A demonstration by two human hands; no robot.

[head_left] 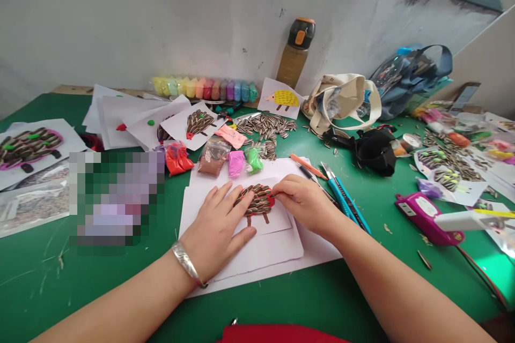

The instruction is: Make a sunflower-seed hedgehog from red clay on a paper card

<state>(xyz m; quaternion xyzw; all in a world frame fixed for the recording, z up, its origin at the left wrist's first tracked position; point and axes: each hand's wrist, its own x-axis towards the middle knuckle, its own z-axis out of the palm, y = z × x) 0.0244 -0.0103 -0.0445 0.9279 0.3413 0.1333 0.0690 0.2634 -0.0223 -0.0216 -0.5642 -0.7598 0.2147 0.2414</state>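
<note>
A hedgehog picture made of sunflower seeds [258, 202], with red clay along its right edge and two brown legs, lies on white paper [265, 252]. My left hand [215, 225] rests flat on the sheet with fingers spread, its fingertips touching the seeds' left side. At the right end of the figure, my right hand [303, 201] has thumb and fingers pinched together against the red edge. Whatever is between those fingertips is hidden. Just beyond the paper's top edge sit packets of brown clay [212, 158], pink clay [236, 163] and green clay [254, 159].
Blue utility knives [348, 203] and an orange pen [308, 166] lie right of the paper. Loose sunflower seeds [267, 127] are heaped behind. A bottle [295, 53] stands by the wall. A purple glue gun [428, 217] with a cord lies at right; finished seed pictures [30, 147] at left.
</note>
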